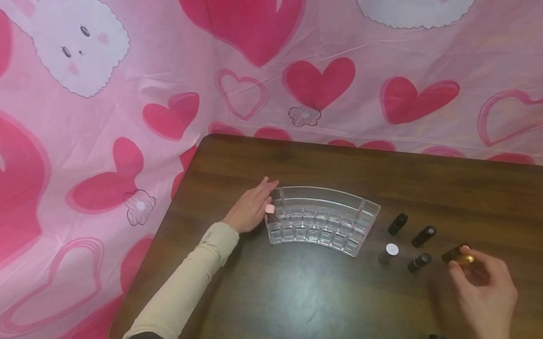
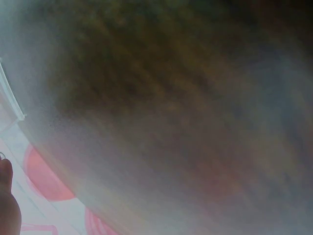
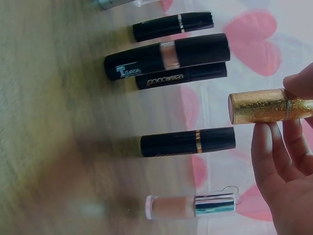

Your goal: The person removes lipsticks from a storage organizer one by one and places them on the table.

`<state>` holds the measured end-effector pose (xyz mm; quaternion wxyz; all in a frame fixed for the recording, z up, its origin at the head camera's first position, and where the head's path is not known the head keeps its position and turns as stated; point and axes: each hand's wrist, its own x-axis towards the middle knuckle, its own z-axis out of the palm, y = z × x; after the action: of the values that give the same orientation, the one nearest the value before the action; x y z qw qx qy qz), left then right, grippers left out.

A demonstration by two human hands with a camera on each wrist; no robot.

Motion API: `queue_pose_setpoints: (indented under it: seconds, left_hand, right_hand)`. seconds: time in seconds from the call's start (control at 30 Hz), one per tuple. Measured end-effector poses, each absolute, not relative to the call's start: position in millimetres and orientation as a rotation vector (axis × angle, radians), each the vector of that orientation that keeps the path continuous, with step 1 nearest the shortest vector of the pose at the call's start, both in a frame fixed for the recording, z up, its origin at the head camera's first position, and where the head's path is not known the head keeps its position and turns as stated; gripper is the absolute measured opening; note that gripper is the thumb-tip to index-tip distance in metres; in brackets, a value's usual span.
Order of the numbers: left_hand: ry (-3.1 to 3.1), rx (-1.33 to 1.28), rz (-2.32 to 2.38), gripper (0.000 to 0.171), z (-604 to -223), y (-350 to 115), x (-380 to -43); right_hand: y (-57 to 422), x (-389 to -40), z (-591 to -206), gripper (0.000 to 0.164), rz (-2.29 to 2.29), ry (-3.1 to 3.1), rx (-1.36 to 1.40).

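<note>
My right hand [image 1: 487,292] pinches a gold lipstick tube [image 3: 259,106] between thumb and fingers, lifted above the table's right side. Close by it stands a black lipstick with a gold band [image 3: 188,142]. My left hand [image 1: 250,205] rests with fingers extended along the left end of a clear curved cosmetics organizer [image 1: 323,197]. A pink-topped tube [image 1: 270,210] is beside those fingers, at the organizer's left edge. The organizer has rows of small compartments. Blur fills most of the left wrist view, with only part of a finger [image 2: 7,200] showing at its edge.
Between organizer and right hand stand several black tubes [image 1: 424,236] and a white-topped tube [image 1: 390,251]. A lip gloss with a silver cap [image 3: 190,205] appears in the right wrist view. The brown wooden table [image 1: 301,308] meets a pink heart-patterned cloth [image 1: 328,34] behind.
</note>
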<state>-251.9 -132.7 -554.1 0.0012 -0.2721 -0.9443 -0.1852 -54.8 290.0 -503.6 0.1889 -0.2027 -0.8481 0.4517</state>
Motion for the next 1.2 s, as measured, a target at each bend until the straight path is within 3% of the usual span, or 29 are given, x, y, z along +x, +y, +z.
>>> queue_pose_setpoints:
  seconds: [1.2]
  left_hand:
    - [-2.971, -0.837, -0.639, 0.051, -554, -133, -252]
  right_hand:
    - [299, -44, -531, 0.033, 1.187, -2.644, -0.542]
